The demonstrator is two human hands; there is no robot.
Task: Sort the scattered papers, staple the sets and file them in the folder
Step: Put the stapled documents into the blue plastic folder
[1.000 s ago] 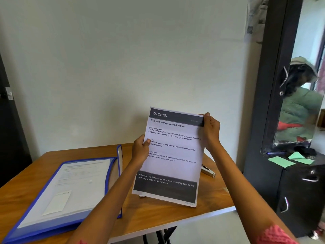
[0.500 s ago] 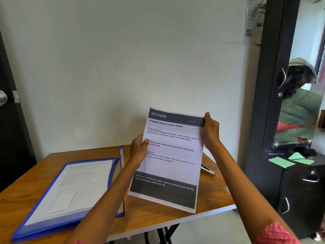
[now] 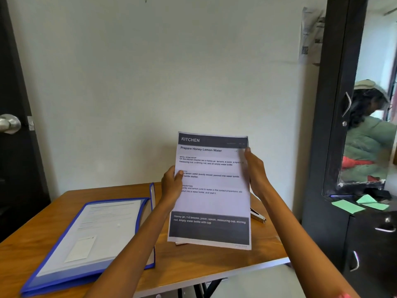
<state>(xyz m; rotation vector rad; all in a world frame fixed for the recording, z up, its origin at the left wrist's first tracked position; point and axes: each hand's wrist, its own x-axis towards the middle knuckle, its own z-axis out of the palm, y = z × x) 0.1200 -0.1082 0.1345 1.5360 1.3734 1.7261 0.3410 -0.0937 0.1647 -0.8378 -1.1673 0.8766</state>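
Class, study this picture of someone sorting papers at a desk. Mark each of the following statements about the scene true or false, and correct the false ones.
1. Both hands hold the KITCHEN sheet upright above the table. True: the left hand grips its left edge, the right hand its right edge.
2. The blue folder lies closed. False: it lies open, with a printed page showing inside.
3. The stapler is in the right hand. False: it rests on the table behind the sheet.
4. Green paper pieces lie on the dark cabinet at the right. True.
5. The folder lies to the right of the held sheet. False: it lies to the left.
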